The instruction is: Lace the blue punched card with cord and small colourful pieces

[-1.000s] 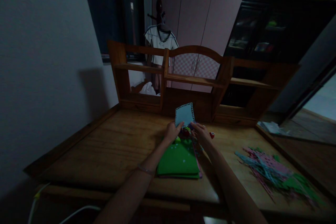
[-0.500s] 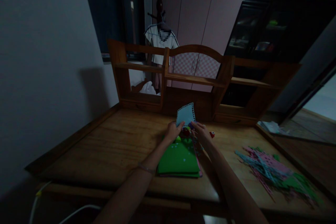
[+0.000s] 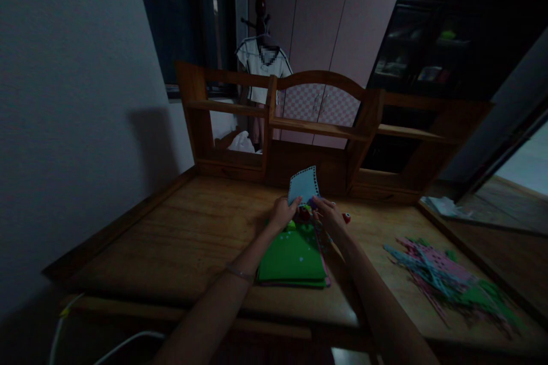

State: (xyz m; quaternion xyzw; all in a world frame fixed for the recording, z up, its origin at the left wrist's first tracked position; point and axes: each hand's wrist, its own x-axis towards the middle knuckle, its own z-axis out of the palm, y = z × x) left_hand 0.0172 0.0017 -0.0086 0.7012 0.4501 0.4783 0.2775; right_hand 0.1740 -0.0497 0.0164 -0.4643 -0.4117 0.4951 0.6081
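A light blue sheet [image 3: 303,184] with a row of dark holes along its edges is held up over the desk. My left hand [image 3: 283,213] pinches its lower left edge, thumb on top. At the lower right, my right hand [image 3: 329,211] has its fingers closed on the same sheet, near a small purple item. Below lies a stack of green sheets [image 3: 291,259] with pink at its right edge. Small red and green pieces sit between the hands, partly hidden. A red piece [image 3: 346,218] rests just right of my right hand.
Pink, blue and green strips [image 3: 449,274] lie heaped on the right of the wooden desk [image 3: 171,228]. A wooden shelf unit [image 3: 317,125] stands along the back edge. White cable hangs at the lower left.
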